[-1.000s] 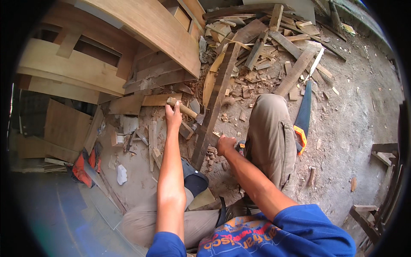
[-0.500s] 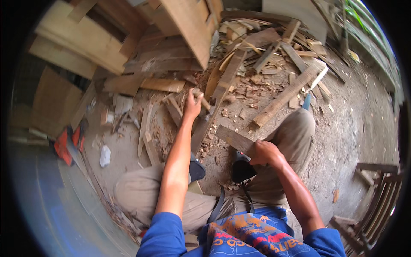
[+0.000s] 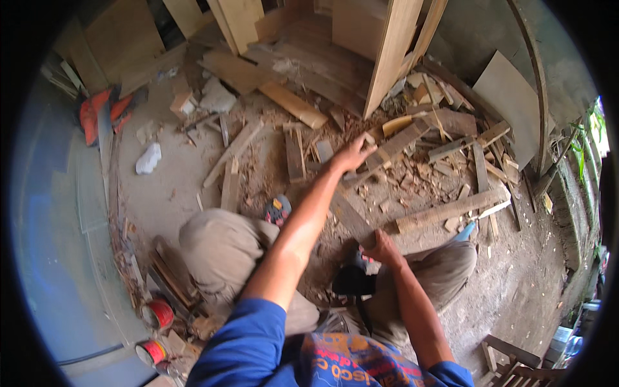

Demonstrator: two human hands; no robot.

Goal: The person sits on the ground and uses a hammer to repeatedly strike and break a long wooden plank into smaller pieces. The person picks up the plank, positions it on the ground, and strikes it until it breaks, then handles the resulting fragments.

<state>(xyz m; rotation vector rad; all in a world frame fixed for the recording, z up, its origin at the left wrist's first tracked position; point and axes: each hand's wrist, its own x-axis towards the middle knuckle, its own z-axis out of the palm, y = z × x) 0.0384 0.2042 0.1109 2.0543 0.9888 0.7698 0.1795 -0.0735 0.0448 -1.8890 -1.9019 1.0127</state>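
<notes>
I sit on a dirt floor strewn with wood offcuts. My left hand (image 3: 353,155) is stretched forward and closed on the near end of a long plank (image 3: 403,140) that lies slanting up to the right. My right hand (image 3: 383,248) grips the near end of a short dark board (image 3: 351,219) between my knees. A dark object (image 3: 351,282) lies just below that hand; I cannot tell what it is.
Several planks and scraps (image 3: 451,209) litter the ground ahead and to the right. An upright wooden frame (image 3: 390,58) stands at the back. Two red tins (image 3: 158,315) sit at lower left, an orange tool (image 3: 97,113) at far left, a wooden chair (image 3: 509,358) at lower right.
My view has swung left and forward. My left hand has reached further out along the long plank; my right hand stays on the short board and has drawn it closer to my body.
</notes>
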